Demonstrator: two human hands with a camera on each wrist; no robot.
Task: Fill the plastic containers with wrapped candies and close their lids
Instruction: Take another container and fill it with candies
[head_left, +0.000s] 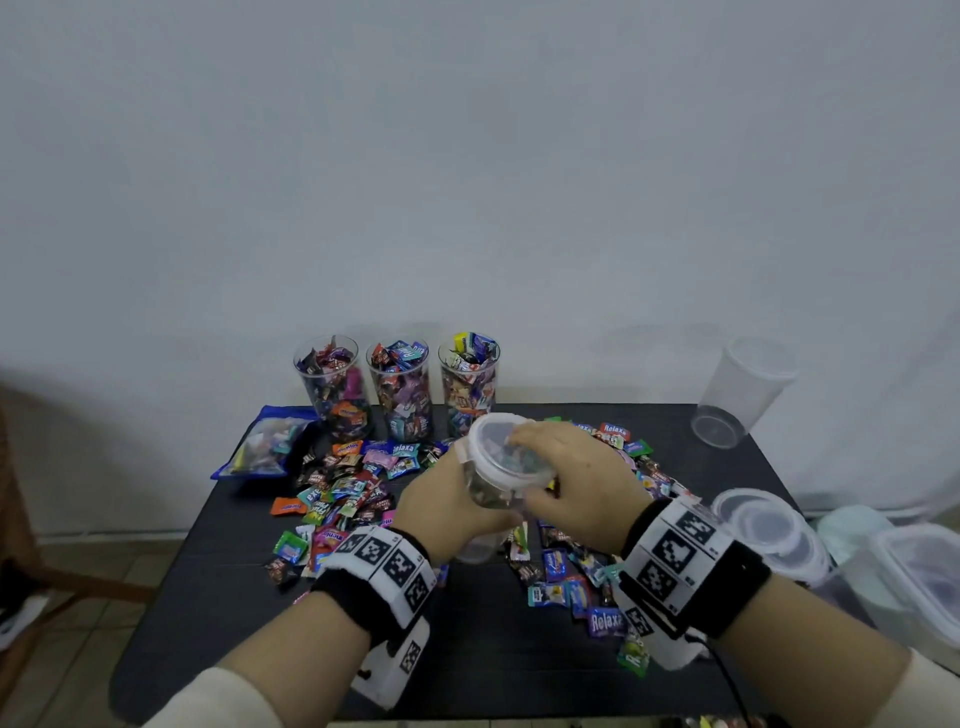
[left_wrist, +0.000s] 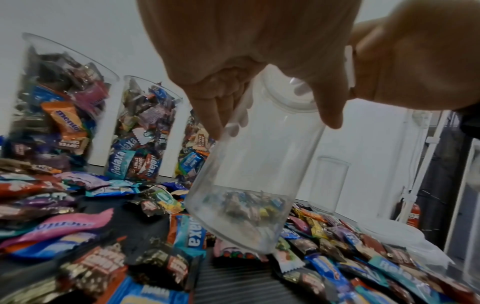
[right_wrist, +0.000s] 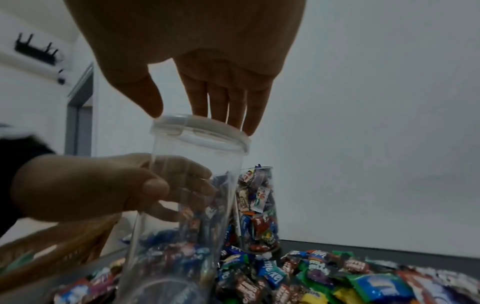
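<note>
My left hand (head_left: 457, 501) grips the side of a clear plastic container (head_left: 488, 493) and holds it tilted above the black table (head_left: 493, 660). In the left wrist view the container (left_wrist: 259, 174) looks empty; candies show through its wall. My right hand (head_left: 566, 473) lies over its white-rimmed lid (head_left: 501, 447), with thumb and fingers (right_wrist: 244, 115) round the lid's (right_wrist: 202, 131) rim. Three open containers (head_left: 400, 389) full of wrapped candies stand in a row at the back. Loose wrapped candies (head_left: 343, 483) lie spread across the table.
An empty clear container (head_left: 737, 395) stands at the back right corner. A stack of lids (head_left: 769, 525) and more clear containers (head_left: 914, 577) sit at the right edge. A blue candy bag (head_left: 265, 441) lies at the back left. A wall runs behind the table.
</note>
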